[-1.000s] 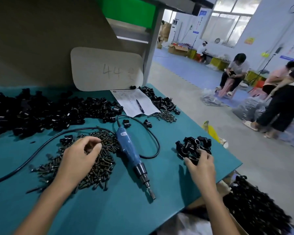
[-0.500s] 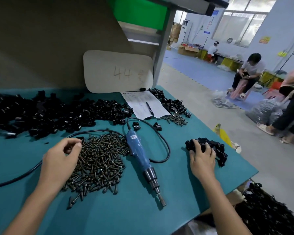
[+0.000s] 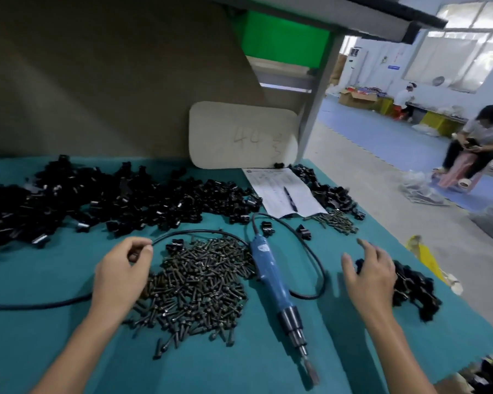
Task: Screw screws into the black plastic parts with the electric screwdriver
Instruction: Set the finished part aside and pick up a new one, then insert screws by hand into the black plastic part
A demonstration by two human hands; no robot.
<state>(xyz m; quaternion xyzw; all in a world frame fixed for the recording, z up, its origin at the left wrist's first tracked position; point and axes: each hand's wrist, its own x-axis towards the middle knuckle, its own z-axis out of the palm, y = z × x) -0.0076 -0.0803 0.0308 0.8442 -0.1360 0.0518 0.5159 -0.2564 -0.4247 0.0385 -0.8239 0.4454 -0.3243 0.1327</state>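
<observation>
Screws [image 3: 199, 291] are heaped loose near the middle of the teal tabletop [image 3: 54, 351], toward its near edge. The electric screwdriver [image 3: 271, 277] lies flat, touching the heap's right side, with its bit pointed at the near edge; it is not held.

Head view: the left hand [image 3: 120, 277] is placed at the heap's left margin, with thumb and forefinger [image 3: 147, 250] closed to a pinch. Whether a screw is caught between them cannot be told. The right hand [image 3: 370, 277] is spread over a small cluster of black plastic parts [image 3: 410, 285] by the right edge, its fingers straight and apart, nothing gripped. A far larger heap of parts [image 3: 111, 200] is banked along the far edge.

Risks noted: the small cluster sits close to the right edge, so a sweeping grab could push parts off. The screwdriver's cable [image 3: 310, 251] is looped between the hands and could be snagged, dragging the tool through the screws. Pinched from a loose heap, a screw may be fumbled or doubled.
</observation>
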